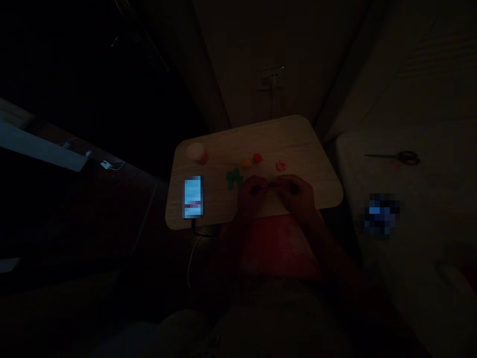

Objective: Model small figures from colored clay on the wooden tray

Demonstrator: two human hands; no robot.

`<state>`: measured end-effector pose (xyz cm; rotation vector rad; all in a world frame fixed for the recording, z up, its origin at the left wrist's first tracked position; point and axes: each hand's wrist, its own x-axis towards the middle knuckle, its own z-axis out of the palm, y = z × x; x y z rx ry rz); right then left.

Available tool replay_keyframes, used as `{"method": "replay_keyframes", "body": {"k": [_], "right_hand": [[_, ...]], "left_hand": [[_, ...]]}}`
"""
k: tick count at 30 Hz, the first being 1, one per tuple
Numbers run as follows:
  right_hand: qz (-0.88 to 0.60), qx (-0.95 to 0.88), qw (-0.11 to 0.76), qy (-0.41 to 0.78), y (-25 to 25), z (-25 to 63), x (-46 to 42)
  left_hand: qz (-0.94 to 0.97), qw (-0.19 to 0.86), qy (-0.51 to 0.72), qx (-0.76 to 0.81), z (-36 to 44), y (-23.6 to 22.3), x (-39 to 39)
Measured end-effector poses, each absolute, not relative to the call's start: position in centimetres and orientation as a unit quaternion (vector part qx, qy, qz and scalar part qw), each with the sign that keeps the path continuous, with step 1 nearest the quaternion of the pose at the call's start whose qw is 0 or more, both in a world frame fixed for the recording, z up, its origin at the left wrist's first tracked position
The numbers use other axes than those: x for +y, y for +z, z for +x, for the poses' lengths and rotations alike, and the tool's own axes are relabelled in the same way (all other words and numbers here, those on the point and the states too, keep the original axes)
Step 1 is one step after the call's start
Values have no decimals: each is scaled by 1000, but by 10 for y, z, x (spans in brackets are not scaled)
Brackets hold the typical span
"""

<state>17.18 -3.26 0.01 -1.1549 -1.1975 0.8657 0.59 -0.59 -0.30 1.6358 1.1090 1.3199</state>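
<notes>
In dim light my left hand (253, 193) and my right hand (297, 193) meet over the near edge of a small wooden table (219, 214). The fingers of both are curled into a pinch, fingertips close together. Whatever lies between them is too dark to make out. Just left of my left hand is a green piece with several lobes (234, 179). Beyond the hands sit an orange lump (246, 163), a small red ball (257, 157) and a pinkish-red flower-like shape (281, 165).
A pale cup or tub (197, 153) stands at the table's far left. Nearer is a lit phone (193, 197) with a cable below it. Scissors (404, 157) and a blurred-out device (380, 215) lie on the pale surface at right. A wall socket (271, 78) is behind the table.
</notes>
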Motion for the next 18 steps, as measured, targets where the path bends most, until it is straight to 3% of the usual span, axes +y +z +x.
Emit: {"method": "replay_keyframes", "body": {"k": [18], "right_hand": [[-512,-521,574,369,-7,174,-30]], "left_hand": [[614,395,519,444,7,3,-9]]}}
